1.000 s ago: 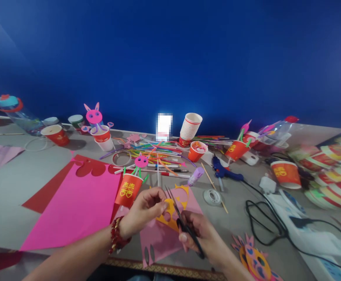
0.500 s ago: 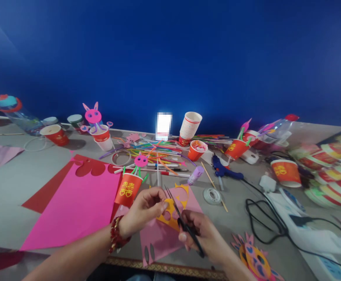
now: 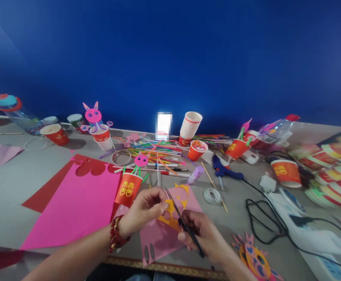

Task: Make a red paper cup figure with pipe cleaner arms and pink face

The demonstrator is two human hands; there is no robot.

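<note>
My left hand (image 3: pixel 147 208), with a red beaded bracelet at the wrist, pinches a small yellow piece of craft paper (image 3: pixel 169 204) between thumb and fingers. Black-handled scissors (image 3: pixel 191 237) are gripped in my right hand (image 3: pixel 201 228). Their blades point up and to the left, right beside the piece and my left fingertips. Whether the edges touch the paper is too small to tell. Beneath both hands lie yellow paper with round cut-outs (image 3: pixel 184 190) and a pale pink sheet (image 3: pixel 161 242) with slots cut in it.
A red paper cup (image 3: pixel 129 189) with a pink animal head stands left of my hands, beside bright pink paper (image 3: pixel 77 210). Behind lie many coloured sticks (image 3: pixel 161 150). To the right are a tape roll (image 3: pixel 212 196), a blue glue gun (image 3: pixel 224 169) and its looping black cable (image 3: pixel 264 230).
The scissor blades look closer together than before. Both hands keep nearly the same place, and the objects around them have not moved.
</note>
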